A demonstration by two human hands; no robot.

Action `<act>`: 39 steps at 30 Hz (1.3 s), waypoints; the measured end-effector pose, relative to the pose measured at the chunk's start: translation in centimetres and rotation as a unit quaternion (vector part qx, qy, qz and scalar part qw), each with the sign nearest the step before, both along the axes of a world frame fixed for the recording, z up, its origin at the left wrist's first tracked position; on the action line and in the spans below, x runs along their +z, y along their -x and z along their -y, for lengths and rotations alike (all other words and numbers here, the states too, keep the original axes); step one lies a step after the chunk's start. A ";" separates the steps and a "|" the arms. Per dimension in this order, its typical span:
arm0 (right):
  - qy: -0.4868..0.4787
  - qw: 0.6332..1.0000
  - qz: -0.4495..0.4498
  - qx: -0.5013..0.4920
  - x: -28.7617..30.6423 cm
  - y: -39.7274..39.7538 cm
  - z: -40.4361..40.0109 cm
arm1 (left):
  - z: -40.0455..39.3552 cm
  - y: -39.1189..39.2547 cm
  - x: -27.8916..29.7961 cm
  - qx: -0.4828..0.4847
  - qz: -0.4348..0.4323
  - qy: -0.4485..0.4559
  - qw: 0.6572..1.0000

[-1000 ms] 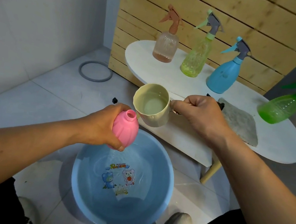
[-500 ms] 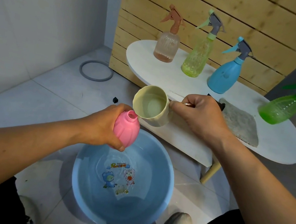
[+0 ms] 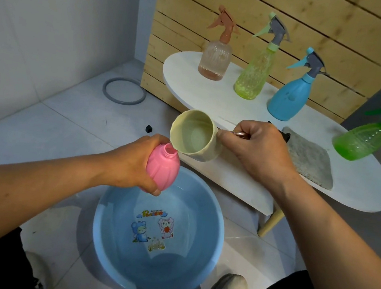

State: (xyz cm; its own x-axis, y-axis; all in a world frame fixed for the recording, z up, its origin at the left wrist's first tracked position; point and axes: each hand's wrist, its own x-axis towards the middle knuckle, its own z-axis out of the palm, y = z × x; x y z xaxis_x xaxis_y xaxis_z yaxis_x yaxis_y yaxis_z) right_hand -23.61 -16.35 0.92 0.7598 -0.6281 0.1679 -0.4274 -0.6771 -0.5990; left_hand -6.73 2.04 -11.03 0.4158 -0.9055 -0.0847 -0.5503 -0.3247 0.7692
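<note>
Head view, looking down over both arms. My left hand (image 3: pixel 132 163) is wrapped round the pink bottle (image 3: pixel 163 165), fingers curled under its belly. It holds the bottle above the near edge of the basin (image 3: pixel 202 205), open neck angled up and to the right. My right hand (image 3: pixel 258 149) is clenched on the handle of the cup (image 3: pixel 194 135). The cup is tipped toward me, and its lip sits right at the bottle mouth; touching or just above, I can't tell. There is water in the cup, lying low. I can't make out a stream.

As I read it, the step is a pour into a narrow neck, and I want it slow. I'd roll the right wrist a little at a time so the water comes off the pointed part of the lip as a thin thread rather than a sheet. I'd line the lip up over the middle of the opening, not its rim. The left hand should lock and turn the neck a touch more upright, so the bottle takes more before it overflows.

Anything that misses should fall into the basin below, so I'd stay over it and away from the table (image 3: pixel 362 194). I'd watch the level in the neck and ease the cup back before it brims.
</note>
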 end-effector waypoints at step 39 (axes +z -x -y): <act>0.047 0.999 0.001 0.004 0.0 0.4 -0.8 | -0.1 0.4 0.3 -0.002 -0.001 -0.002 1.000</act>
